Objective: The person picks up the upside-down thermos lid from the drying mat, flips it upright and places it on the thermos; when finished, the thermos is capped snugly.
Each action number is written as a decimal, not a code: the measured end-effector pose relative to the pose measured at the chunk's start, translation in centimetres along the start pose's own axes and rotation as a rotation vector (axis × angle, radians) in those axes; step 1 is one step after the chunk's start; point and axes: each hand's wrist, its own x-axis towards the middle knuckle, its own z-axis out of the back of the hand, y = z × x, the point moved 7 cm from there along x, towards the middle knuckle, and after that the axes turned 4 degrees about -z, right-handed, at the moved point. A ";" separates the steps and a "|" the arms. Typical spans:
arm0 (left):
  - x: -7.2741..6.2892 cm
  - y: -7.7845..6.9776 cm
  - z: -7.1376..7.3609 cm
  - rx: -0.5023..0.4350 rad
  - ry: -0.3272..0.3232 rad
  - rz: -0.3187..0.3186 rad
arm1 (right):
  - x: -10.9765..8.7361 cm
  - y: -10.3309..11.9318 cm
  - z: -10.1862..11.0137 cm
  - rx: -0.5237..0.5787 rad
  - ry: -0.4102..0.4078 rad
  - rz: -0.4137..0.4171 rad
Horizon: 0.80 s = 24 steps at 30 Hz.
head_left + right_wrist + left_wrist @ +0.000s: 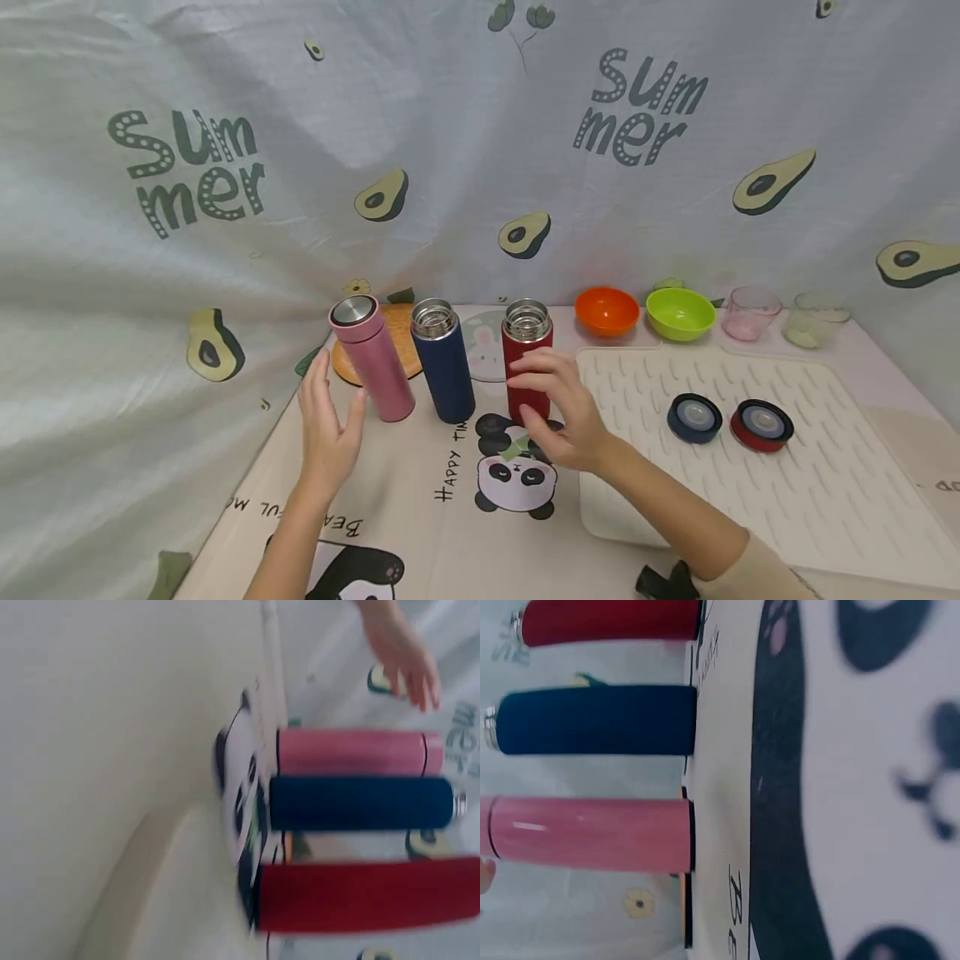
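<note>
The left hand is raised beside a tall pink cylindrical flask with a steel-topped cap, its fingers extended and thumb apart, holding nothing. The right hand, its fingers loosely bent and spread, grips nothing in front of a red metal flask with a bare steel mouth; whether they touch is unclear. Between these two stands a navy-blue metal flask, also uncapped. All three are upright on the printed cream tablecloth. To the right, a round blue-and-black lid and a round red-and-black lid lie on a ridged cream mat.
</note>
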 end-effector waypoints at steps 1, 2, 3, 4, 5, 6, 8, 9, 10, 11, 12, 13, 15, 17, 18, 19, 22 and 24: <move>-0.3 -0.9 -0.1 0.007 0.019 -0.023 | -0.7 -0.4 1.1 -0.030 0.007 -0.027; -0.7 -1.7 -0.2 0.012 0.038 -0.049 | -1.3 -0.8 2.2 -0.064 0.019 -0.054; -1.1 -2.5 -0.4 0.016 0.059 -0.071 | -1.9 -1.2 3.3 -0.096 0.032 -0.083; -1.4 -3.3 -0.7 0.022 0.082 -0.092 | -2.6 -1.7 4.3 -0.128 0.049 -0.115; -1.8 -4.1 -1.0 0.032 0.113 -0.103 | -3.3 -2.2 5.3 -0.162 0.064 -0.139; -2.1 -4.7 -1.4 0.034 0.141 -0.120 | -4.1 -2.8 6.2 -0.202 0.090 -0.178; -2.5 -6.0 -2.4 0.029 0.196 -0.157 | -5.6 -4.0 7.8 -0.279 0.154 -0.263; -2.6 -6.6 -3.1 0.025 0.229 -0.171 | -6.5 -4.7 8.6 -0.317 0.192 -0.316; -2.7 -7.2 -3.7 0.017 0.261 -0.188 | -7.4 -5.5 9.4 -0.355 0.231 -0.371; -2.7 -7.8 -4.5 0.006 0.290 -0.209 | -8.2 -6.2 10.2 -0.390 0.268 -0.427; -2.7 -8.4 -5.3 -0.012 0.314 -0.238 | -9.1 -6.9 10.9 -0.426 0.307 -0.491; -2.7 -9.0 -6.2 -0.028 0.338 -0.267 | -9.9 -7.6 11.7 -0.454 0.333 -0.541; -3.0 -10.1 -8.0 -0.062 0.395 -0.311 | -11.4 -8.8 13.0 -0.498 0.383 -0.640; -3.4 -11.2 -9.9 -0.088 0.441 -0.367 | -12.7 -9.7 14.0 -0.538 0.433 -0.714; -3.7 -11.7 -10.8 -0.099 0.472 -0.383 | -13.3 -10.1 14.3 -0.555 0.457 -0.742; -4.0 -12.2 -11.7 -0.107 0.503 -0.397 | -13.9 -10.4 14.6 -0.570 0.482 -0.766; -4.7 -13.4 -14.1 -0.108 0.610 -0.412 | -15.2 -10.9 15.3 -0.601 0.543 -0.826; -5.0 -13.8 -15.5 -0.106 0.692 -0.386 | -15.9 -11.1 15.6 -0.609 0.570 -0.867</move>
